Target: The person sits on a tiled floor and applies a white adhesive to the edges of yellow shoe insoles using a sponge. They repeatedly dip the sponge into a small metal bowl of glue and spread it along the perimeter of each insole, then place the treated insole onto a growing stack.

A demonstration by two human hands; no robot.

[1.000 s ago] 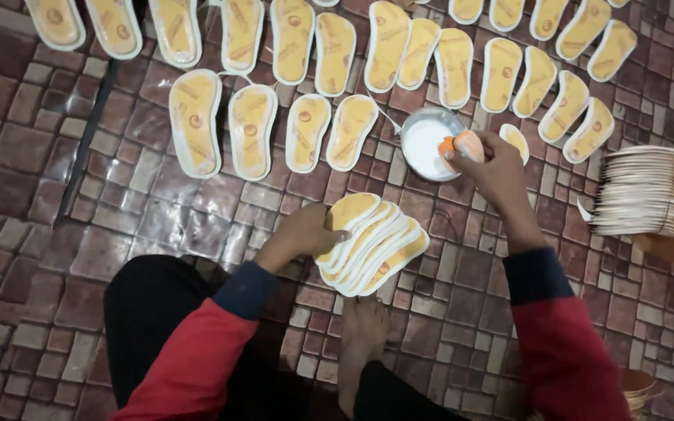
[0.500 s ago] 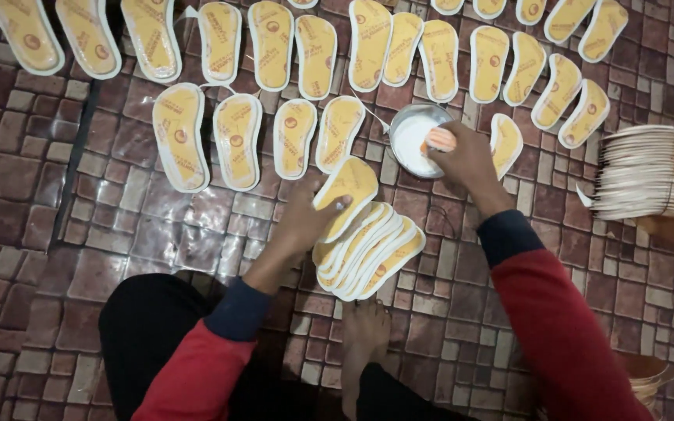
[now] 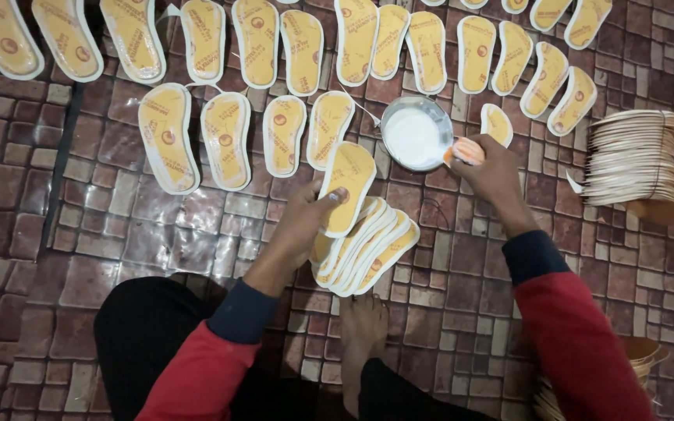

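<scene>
Yellow insoles with round orange marks lie in rows on the tiled floor. The left hand pinches one yellow insole above the fanned pile — fingers closed on it. The right hand grips an orange sponge at the bowl of white liquid.

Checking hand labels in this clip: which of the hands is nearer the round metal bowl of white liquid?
Right. The right hand is at the round metal bowl's rim; the left hand is lower left, holding a yellow insole.
</scene>
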